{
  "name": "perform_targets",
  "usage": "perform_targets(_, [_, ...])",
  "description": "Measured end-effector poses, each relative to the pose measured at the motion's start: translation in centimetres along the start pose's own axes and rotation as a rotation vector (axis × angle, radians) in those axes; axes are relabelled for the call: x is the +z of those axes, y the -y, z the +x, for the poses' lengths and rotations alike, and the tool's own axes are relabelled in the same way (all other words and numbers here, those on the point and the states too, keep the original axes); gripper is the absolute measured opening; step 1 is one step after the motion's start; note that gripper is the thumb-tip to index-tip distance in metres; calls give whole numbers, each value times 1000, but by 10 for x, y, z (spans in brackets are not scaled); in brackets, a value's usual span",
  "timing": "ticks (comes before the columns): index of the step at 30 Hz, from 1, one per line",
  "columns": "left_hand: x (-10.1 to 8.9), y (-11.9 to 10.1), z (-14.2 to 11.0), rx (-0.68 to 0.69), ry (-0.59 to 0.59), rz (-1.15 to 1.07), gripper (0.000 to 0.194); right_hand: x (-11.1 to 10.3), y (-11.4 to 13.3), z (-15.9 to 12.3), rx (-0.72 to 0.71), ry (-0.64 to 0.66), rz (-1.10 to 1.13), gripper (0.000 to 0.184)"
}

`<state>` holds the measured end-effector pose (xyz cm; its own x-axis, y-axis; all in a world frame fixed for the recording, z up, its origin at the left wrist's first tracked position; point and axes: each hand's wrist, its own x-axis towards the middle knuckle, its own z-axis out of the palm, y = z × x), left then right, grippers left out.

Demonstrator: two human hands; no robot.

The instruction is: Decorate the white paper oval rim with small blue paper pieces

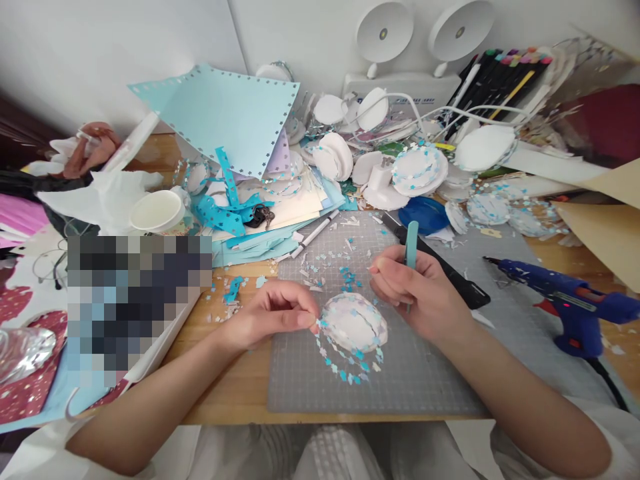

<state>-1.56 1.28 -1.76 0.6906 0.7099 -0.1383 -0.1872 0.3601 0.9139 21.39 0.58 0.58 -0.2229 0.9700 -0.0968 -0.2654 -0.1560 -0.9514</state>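
A white round paper ornament with shiny film and a curved strip of blue and white cut-out shapes lies on the grey cutting mat. My left hand is closed in a pinch at the ornament's left edge. My right hand sits just right of the ornament, fingers wrapped round a teal-handled tool that points up out of the fist.
A blue glue gun lies on the mat's right side. A black ruler and a white marker lie behind. Paper scraps, a paper cup, white discs, card sheets and a pen set crowd the back.
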Motion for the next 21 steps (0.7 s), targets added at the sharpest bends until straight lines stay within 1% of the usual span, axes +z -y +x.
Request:
perform_targets(3, [-1,-1,-1,4,12,-47,19,0,-1,2,18,-33,22,25])
perform_targets(8, [-5,0,-3,-31,-35,-124,30,-3,-4,3,7,-140,-22,20])
perform_targets(11, [-8,-1,-2,2,-39,-229,33,-4,-3,6,-12,-203,-42,19])
perform_targets(14, [-10,-4,0,64,-70,-344,36,-6,-3,10,4,-244,9,18])
perform_targets(16, [-10,-5,1,108,-117,-411,33,-7,-4,12,33,-235,31,21])
perform_targets(18, [-9,-6,3,131,-158,-452,27,-7,-7,12,53,-197,-7,26])
perform_targets(20, [-7,-6,5,137,-193,-470,22,-6,-9,10,75,-101,-61,28])
perform_targets(21, [-6,-7,5,138,-214,-471,20,-5,-10,9,96,-27,-77,29])
